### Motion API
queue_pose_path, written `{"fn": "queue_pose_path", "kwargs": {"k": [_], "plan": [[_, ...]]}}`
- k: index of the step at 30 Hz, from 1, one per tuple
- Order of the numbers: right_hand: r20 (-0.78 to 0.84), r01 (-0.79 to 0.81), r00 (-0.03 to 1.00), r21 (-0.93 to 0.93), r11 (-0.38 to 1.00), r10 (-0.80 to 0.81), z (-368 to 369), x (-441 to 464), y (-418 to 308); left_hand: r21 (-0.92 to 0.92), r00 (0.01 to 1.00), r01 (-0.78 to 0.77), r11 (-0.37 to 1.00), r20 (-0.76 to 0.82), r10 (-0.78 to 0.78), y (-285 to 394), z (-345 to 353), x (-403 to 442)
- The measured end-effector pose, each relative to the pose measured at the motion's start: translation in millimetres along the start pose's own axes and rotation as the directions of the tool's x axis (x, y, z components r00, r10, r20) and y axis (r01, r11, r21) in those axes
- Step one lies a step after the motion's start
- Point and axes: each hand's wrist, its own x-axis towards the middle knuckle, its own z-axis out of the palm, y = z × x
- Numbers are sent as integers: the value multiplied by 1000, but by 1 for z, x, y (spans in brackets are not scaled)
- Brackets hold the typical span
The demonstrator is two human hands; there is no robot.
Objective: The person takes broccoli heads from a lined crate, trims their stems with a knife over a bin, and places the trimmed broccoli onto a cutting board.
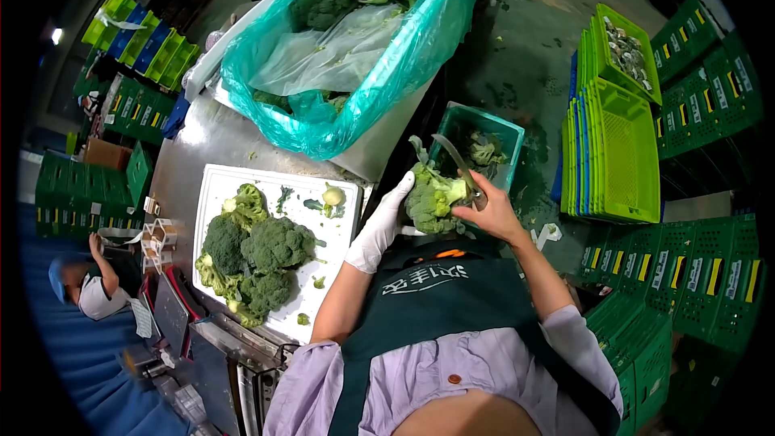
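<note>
Got a long metal table (187, 145) here with a big green plastic bag (323, 133) of broccoli at the far end and, nearer, a white tray (216, 182) with a pile of broccoli heads (274, 244) on it. A teal bin (512, 145) with leafy scraps (486, 151) sits off to the right, and just this side of it the gloved left hand (376, 230) is wrapped around one broccoli (426, 200), bare right hand (494, 214) clamped on a curved knife (454, 157) beside it
</note>
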Motion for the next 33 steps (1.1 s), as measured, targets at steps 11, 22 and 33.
{"fn": "queue_pose_path", "kwargs": {"k": [11, 22, 33], "plan": [[149, -418, 894, 617, 667, 423, 18, -7, -25, 136, 824, -565, 814, 138, 549, -16, -7, -14], [304, -536, 800, 749, 389, 517, 19, -12, -43, 420, 680, -708, 568, 188, 708, -22, 0, -22], [-101, 161, 975, -301, 940, -199, -15, -20, -41, -185, 856, -486, 854, 98, 508, -26, -16, -21]]}}
